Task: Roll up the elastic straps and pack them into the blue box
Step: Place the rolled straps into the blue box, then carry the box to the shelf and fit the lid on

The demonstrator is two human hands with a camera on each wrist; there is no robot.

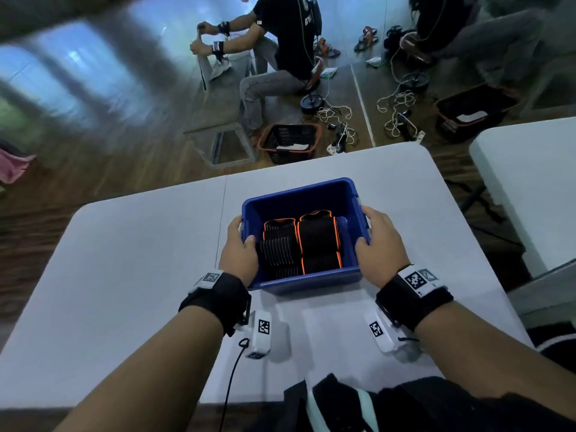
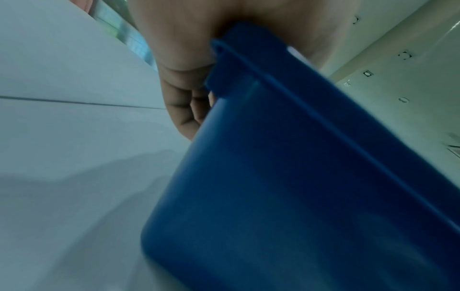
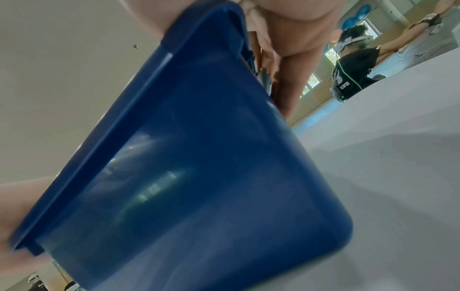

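Your two hands, left hand [image 1: 237, 254] and right hand [image 1: 378, 244], grip the blue plastic box [image 1: 307, 280] sides so the rolled black straps [image 1: 318, 241] stay inside.

Blue box [image 1: 307, 280] near the table's [image 1: 124, 260] front edge, middle. Left hand [image 1: 238, 252] and right hand [image 1: 378, 244] occupy its side rims. Rolled straps [image 1: 300, 244] fill the near half of the interior; far half open. Table bare on both sides, toward the far corners
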